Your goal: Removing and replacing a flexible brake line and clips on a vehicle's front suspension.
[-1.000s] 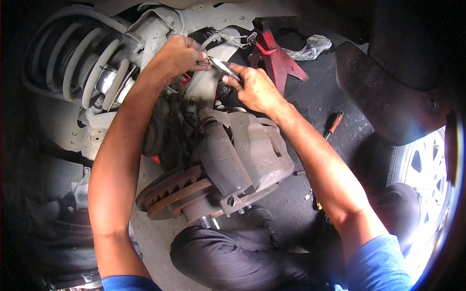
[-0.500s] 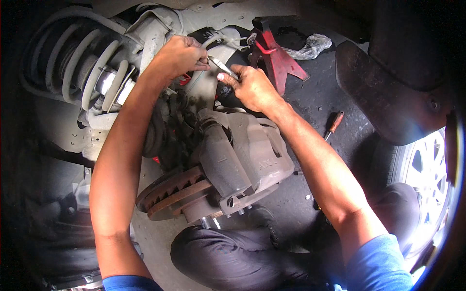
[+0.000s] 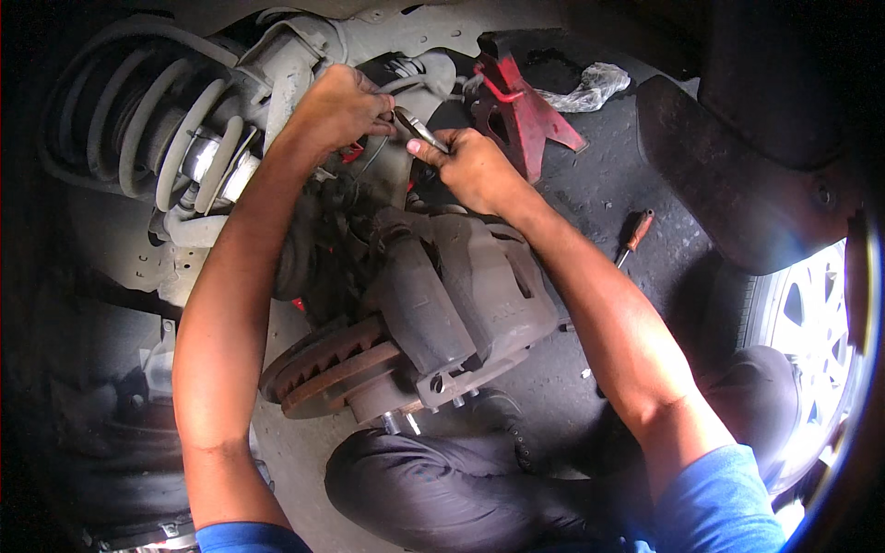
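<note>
My left hand [image 3: 346, 106] is closed in a pinch above the brake assembly, its fingertips right at the head of a slim silver hand tool [image 3: 417, 127]. Whatever sits between those fingertips is too small and covered to make out. The tool's other end disappears into my right hand [image 3: 477, 170], which is wrapped round it with the thumb laid along it. Below the hands is the grey brake caliper [image 3: 433, 304], mounted over a rusty brake disc [image 3: 336, 373] with bare wheel studs. A pale curved pipe [image 3: 419, 81] passes just behind the hands.
A coil spring [image 3: 138, 129] stands at the left. Beyond my right hand are a red jack stand [image 3: 525, 115] and crumpled clear plastic [image 3: 595, 88]. A screwdriver [image 3: 636, 235] with a reddish-brown handle lies on the floor, and a wheel [image 3: 811, 323] rests at the far right.
The silver tool has turned slightly between the hands. My right hand has shifted a little to the left; my left hand stays nearly in place.
</note>
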A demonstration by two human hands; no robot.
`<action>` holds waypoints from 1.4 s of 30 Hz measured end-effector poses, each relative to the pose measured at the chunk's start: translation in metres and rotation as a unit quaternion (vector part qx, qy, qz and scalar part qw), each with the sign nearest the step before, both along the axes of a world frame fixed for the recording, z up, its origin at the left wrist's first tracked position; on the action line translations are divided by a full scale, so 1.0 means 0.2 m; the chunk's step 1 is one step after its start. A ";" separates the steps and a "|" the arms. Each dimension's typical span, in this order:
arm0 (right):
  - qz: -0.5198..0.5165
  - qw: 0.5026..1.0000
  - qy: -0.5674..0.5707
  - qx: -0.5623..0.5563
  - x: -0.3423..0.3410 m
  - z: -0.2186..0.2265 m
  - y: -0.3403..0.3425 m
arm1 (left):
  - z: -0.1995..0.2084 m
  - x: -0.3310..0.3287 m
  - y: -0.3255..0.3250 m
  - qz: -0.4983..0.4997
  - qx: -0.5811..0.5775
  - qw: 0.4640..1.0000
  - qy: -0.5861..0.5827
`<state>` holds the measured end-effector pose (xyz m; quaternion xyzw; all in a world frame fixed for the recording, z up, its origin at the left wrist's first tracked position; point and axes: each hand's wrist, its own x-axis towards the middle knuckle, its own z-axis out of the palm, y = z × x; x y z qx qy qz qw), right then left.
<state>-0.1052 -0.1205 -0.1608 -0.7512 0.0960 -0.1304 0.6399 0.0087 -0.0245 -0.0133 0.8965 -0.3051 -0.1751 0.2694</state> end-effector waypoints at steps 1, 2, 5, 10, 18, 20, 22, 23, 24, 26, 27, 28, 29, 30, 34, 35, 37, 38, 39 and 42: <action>-0.003 1.000 -0.006 -0.001 0.01 -0.01 0.00 | 0.00 0.00 0.00 0.000 0.001 1.000 0.000; 0.007 1.000 0.002 0.008 0.02 -0.02 0.00 | 0.00 -0.01 0.00 -0.004 0.008 1.000 -0.015; 0.022 0.999 0.014 0.027 0.04 -0.03 0.00 | 0.00 -0.03 0.00 -0.011 0.017 0.998 -0.052; 0.064 0.995 0.040 0.061 0.04 -0.04 -0.01 | 0.01 -0.02 -0.01 -0.008 0.132 0.980 -0.146; 0.087 0.981 0.042 0.168 0.06 -0.01 0.00 | -0.03 0.02 0.01 0.003 0.079 0.980 -0.184; 0.088 0.977 0.038 0.189 0.06 0.00 0.00 | -0.04 0.02 0.02 -0.011 0.059 0.982 -0.177; 0.097 0.971 0.038 0.215 0.07 0.00 0.01 | -0.04 0.02 0.02 -0.018 0.037 0.985 -0.169; 0.104 0.966 0.041 0.233 0.07 0.00 0.01 | -0.03 0.02 0.02 -0.006 0.016 0.993 -0.120; 0.113 0.960 0.044 0.252 0.07 0.00 0.01 | -0.03 0.02 0.02 0.019 -0.002 0.997 -0.071; 0.102 0.970 0.043 0.216 0.06 -0.01 0.00 | -0.03 0.02 0.02 0.005 -0.025 0.999 -0.044; 0.093 0.977 0.056 0.182 0.06 -0.01 0.00 | -0.02 0.02 0.02 0.004 -0.046 0.999 -0.017; 0.093 0.978 0.040 0.181 0.05 -0.01 -0.01 | -0.02 0.01 0.02 0.003 -0.044 0.999 -0.019; 0.070 0.988 0.038 0.132 0.04 -0.01 -0.01 | -0.02 0.01 0.02 0.008 -0.058 0.998 -0.012; 0.053 0.994 0.037 0.086 0.03 -0.01 -0.01 | -0.02 0.00 0.02 0.020 -0.071 0.997 0.001; 0.035 0.996 0.025 0.080 0.00 0.00 0.00 | 0.00 -0.01 0.01 0.018 -0.048 0.998 0.020; 0.024 0.997 0.018 0.066 -0.01 0.00 0.00 | 0.01 -0.02 0.01 0.023 -0.041 0.999 0.021; 0.013 0.998 0.012 0.053 -0.01 0.00 0.00 | 0.02 -0.02 0.01 0.028 -0.034 0.999 0.022; 0.015 0.998 0.012 0.057 -0.01 0.00 0.00 | 0.02 -0.03 0.01 0.033 -0.033 0.999 0.026; 0.021 0.998 0.017 0.062 0.00 0.00 0.00 | 0.02 -0.03 0.01 0.038 -0.032 0.998 0.029; 0.038 0.997 0.023 0.063 0.00 0.00 -0.01 | 0.03 -0.04 0.01 0.037 -0.013 0.999 0.027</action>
